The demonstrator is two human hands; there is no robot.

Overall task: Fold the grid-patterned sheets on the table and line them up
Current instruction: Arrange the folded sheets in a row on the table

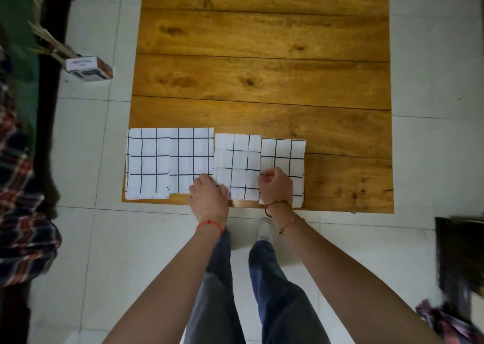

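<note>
Fingers [272,174] atop folded grid sheets [237,165].

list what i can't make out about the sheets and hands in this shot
Head view:
- Right hand fingers curl under; whether they pinch the rightmost sheet is hidden.
- Left hand covers the seam between the second sheet and third sheet.
- Small box label is too small to read.
</note>
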